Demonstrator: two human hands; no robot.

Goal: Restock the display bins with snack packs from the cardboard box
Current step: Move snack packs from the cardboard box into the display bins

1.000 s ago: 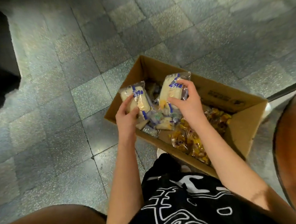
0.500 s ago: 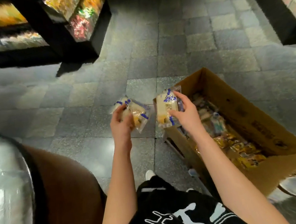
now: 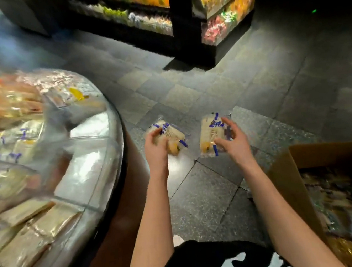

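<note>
The left hand's [image 3: 156, 148] fingers [image 3: 153, 135] curl round a clear pack [image 3: 174, 133] with blue print, grasping it from below. The right hand's [image 3: 233, 143] fingers [image 3: 227, 122] pinch a second pack [image 3: 209, 136] of the same kind by its right edge. Both packs are held in the air above the floor [image 3: 199, 196], a little apart, touching nothing else.

Left of the left fingers stands the round bin [image 3: 119, 143], its clear dividers splitting it into compartments. The ones farther left hold stacked packs, some with the same blue print. The compartments closest to the fingers show pale bare bottom, though blur makes the contents hard to read. Right of the right fingers and nearer the person, the box [image 3: 284, 182] sits open on the floor with a heap of mixed packs inside, also blurred. Lit shelves [image 3: 222, 8] of other goods stand well beyond the fingers.

As for progress, the job looks well under way but far from finished. The two packs are out of the box and not yet in the bin, and they seem bound for it. The bin appears to have room near its rim, and the box holds plenty more to move over.
</note>
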